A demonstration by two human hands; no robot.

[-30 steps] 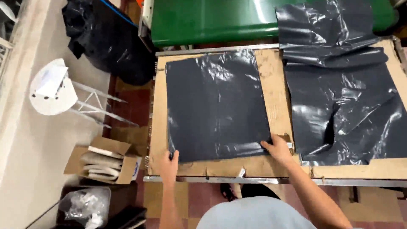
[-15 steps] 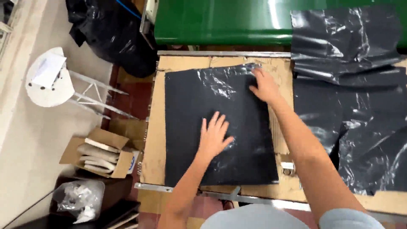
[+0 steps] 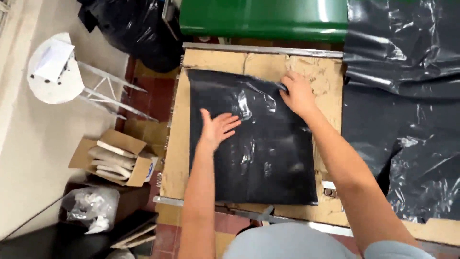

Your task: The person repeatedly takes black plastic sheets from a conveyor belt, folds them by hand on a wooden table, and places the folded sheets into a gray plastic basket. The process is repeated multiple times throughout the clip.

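Glossy black plastic bag (image 3: 258,144) lies flat, slightly wrinkled.

Bare table (image 3: 177,158) shows left of the black bag (image 3: 268,158) and beyond it, leaving room there. The green machine (image 3: 263,19) walls the far edge. A heap of black sheets (image 3: 402,96) crowds the right side. A small metal fitting (image 3: 328,189) sits at the bag's near right corner.

Glossy black bag (image 3: 258,153) under both hands; tan cardboard (image 3: 316,76) beneath; green machine (image 3: 263,19) beyond; white stool (image 3: 52,72) left.
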